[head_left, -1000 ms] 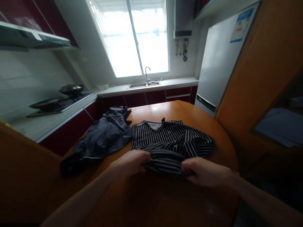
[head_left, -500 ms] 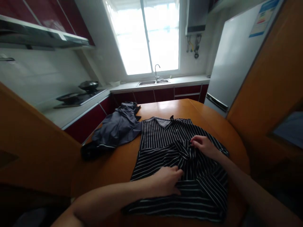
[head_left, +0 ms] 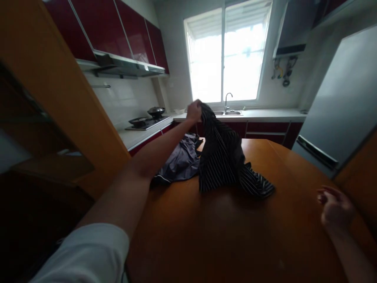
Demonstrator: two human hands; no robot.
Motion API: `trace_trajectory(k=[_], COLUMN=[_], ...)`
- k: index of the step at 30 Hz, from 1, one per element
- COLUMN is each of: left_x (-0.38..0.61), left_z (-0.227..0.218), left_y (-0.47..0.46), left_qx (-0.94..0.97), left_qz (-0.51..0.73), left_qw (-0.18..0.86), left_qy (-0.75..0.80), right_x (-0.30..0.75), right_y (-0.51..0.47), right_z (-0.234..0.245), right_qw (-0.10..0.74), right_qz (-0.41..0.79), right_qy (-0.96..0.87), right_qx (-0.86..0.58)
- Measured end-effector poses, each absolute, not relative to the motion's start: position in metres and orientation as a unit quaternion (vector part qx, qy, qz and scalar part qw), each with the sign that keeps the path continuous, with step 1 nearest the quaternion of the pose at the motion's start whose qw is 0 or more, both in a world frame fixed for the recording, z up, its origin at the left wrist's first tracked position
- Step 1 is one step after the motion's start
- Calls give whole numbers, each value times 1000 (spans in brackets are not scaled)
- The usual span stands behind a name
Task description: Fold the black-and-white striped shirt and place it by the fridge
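My left hand (head_left: 194,111) is raised over the far side of the round wooden table (head_left: 235,236), closed on the top of a black shirt with white stripes (head_left: 224,157). The shirt hangs from that hand, and its lower end still trails on the tabletop. My right hand (head_left: 334,206) hovers at the table's right edge, fingers loosely curled, with nothing in it. A grey garment (head_left: 179,163) lies crumpled on the table just left of the hanging shirt.
A counter with a stove and a pan (head_left: 154,112) runs along the left wall. A sink with a tap (head_left: 228,106) sits under the window. A silver fridge (head_left: 338,106) stands at the right. A wooden panel (head_left: 59,90) rises at the near left.
The striped shirt lay flat under both hands; now my left hand has lifted it high. My right hand has let go and moved out to the right.
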State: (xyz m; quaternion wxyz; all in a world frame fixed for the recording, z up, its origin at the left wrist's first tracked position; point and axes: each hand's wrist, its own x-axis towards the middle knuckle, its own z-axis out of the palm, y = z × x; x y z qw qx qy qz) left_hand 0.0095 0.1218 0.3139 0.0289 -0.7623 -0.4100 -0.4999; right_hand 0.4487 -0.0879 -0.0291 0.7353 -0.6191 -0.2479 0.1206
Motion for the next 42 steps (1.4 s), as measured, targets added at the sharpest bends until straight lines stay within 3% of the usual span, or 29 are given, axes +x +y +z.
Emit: trace_trajectory(k=[4, 8, 11, 16, 19, 21, 26, 28, 34, 42], left_x=[-30, -72, -105, -173, -217, -230, -163, -111, -33, -78], left_z=[419, 439, 392, 268, 209, 182, 121, 88, 7, 9], left_y=[176, 173, 139, 60, 22, 6, 4, 18, 96, 161], left_qx=[-624, -636, -701, -828, -846, -809, -844, -849, -785, -739], left_qz=[-657, -658, -590, -317, 11, 111, -103, -176, -91, -105], left_qw=[128, 180, 135, -19, -210, -269, -132, -126, -148, -158], left_qy=[-402, -362, -377, -462, -489, -511, -510, -482, -595, -646], right_x=[443, 422, 417, 418, 417, 418, 421, 422, 416, 414], right_y=[-86, -83, -82, -81, -77, -73, -69, -70, -81, -81], right_z=[-50, -46, -43, -51, -59, -65, -75, -75, -64, -55], right_qw=[644, 546, 515, 493, 464, 450, 420, 418, 440, 426], right_qz=[177, 182, 176, 165, 167, 169, 164, 162, 158, 167], right_qy=[-289, -385, -416, -440, -465, -474, -474, -473, -474, -474], right_qx=[-686, -721, -729, -732, -735, -737, -756, -759, -746, -752])
